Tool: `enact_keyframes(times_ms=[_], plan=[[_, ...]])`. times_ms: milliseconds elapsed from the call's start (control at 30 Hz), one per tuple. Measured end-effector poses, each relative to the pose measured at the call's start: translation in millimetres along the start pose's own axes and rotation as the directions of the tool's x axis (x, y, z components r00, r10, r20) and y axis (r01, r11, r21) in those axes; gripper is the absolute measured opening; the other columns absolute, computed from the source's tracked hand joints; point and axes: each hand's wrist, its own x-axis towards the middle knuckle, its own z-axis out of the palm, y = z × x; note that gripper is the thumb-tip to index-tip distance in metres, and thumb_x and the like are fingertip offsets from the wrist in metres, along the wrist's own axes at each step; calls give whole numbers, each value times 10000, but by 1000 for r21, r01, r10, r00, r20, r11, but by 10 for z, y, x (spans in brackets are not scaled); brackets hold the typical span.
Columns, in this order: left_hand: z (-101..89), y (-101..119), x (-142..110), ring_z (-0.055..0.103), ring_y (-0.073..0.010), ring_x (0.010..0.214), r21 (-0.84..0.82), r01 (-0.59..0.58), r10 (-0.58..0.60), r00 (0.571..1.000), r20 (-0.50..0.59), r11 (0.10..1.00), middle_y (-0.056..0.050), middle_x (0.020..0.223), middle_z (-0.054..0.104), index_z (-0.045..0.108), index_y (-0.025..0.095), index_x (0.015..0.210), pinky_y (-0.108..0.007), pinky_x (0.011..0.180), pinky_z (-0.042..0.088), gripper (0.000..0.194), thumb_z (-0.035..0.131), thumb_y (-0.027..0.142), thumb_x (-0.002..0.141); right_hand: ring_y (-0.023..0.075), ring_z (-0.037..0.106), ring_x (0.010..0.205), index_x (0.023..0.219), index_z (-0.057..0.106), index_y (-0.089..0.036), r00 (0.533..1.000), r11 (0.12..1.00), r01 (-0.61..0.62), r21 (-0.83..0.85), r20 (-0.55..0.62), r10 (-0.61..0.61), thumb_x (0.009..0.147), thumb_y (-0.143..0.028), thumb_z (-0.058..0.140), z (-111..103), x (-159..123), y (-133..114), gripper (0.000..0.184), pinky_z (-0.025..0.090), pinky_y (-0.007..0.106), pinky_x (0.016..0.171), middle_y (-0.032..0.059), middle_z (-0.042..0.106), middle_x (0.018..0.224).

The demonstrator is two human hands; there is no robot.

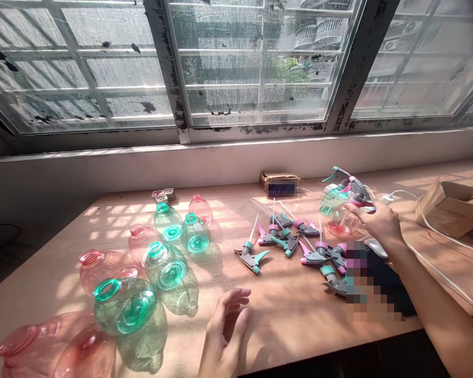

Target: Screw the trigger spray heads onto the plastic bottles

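My right hand (380, 223) is closed around the upper part of a pink spray bottle (342, 220), whose grey and pink trigger head is fitted on. Right behind it stands a green spray bottle (331, 200) with a grey and teal head. Low over the front of the table, my left hand (228, 331) is empty, its fingers loosely curved and the thumb apart. Between the hands lies a spread of loose trigger spray heads (286, 242) with white tubes. Left of my left hand are uncapped green bottles (124, 304) and pink bottles (98, 268).
A small cardboard box (279, 184) sits by the wall under the window. An open carton (453, 210) stands at the right beside a white cable (413, 194). Near my right forearm are a white mouse (376, 248) and a dark object (390, 281), partly blurred out.
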Motion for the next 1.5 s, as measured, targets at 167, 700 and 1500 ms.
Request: enact_keyframes(times_ms=[167,700,1500], plan=[[5,-8,4,723,-289,1122,3,-20,20,1000,3,1000,-75,1196,790,795,293,1154,-376,1018,557,310,743,518,947,221,738,902,1115,723,-172,987,994,-86,65,140,76,1034,-491,692,-28,-49,-36,330,610,425,854,48,760,1054],[-7,-14,29,684,-275,1236,78,38,-42,997,59,996,-62,1294,754,737,287,1209,-398,1113,509,317,667,517,1001,333,652,1309,1202,719,-267,938,865,224,448,142,-316,1009,-611,605,-117,-1853,-791,411,524,473,1111,117,688,1340],[-615,-5,609,315,-448,1621,549,-236,532,699,-477,802,-315,1728,296,201,99,1682,-672,1303,306,1262,926,466,717,330,330,1633,1633,501,-201,640,893,352,280,624,-448,1074,-533,544,27,-2452,-1224,651,331,636,1311,81,426,1734]])
